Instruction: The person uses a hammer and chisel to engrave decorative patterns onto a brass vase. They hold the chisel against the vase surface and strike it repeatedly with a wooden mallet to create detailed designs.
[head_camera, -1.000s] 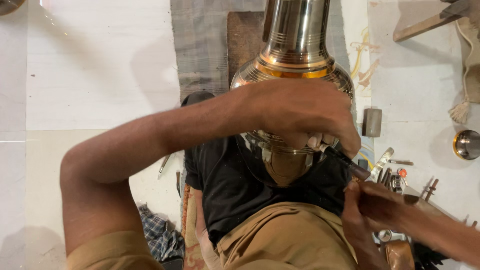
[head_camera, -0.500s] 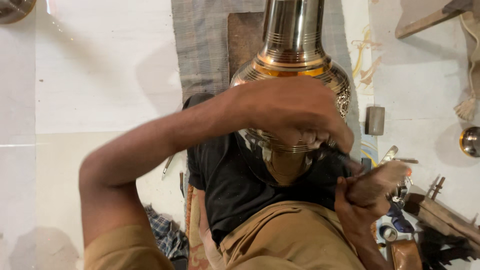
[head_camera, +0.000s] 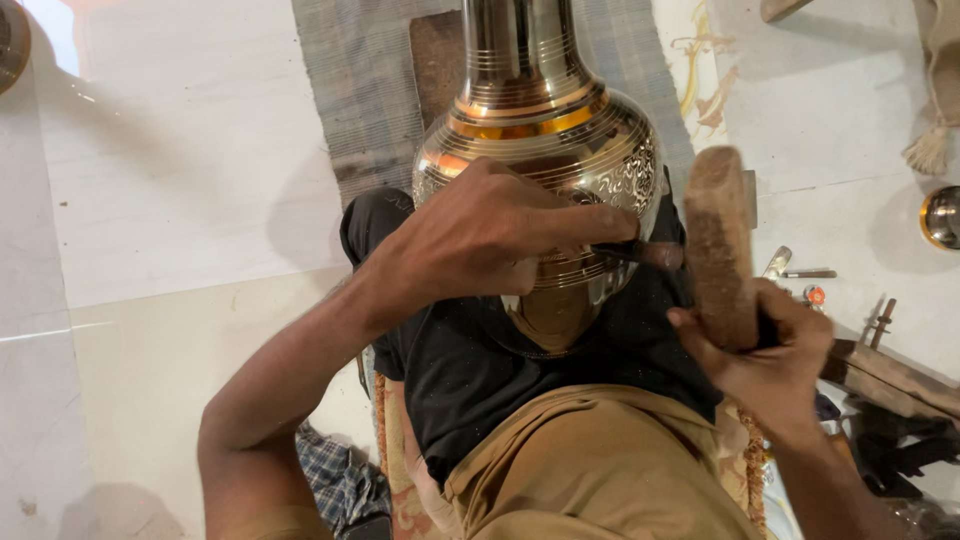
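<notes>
Brass vase (head_camera: 545, 130) on lap, engraving step in hand. Left hand (head_camera: 480, 240) pinching chisel (head_camera: 625, 252) against vase belly. Right hand (head_camera: 765, 350) clenched on wooden mallet (head_camera: 718, 240), raised beside chisel head. Next: square strike on chisel, tip kept steady.

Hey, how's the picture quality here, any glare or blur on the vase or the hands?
Head view: bright highlights glare off the brass vase on neck and shoulder; the left hand is fairly sharp, its small chisel slightly smeared; the wooden mallet in the right hand looks soft; a pale hot spot burns out the floor top left.
</notes>
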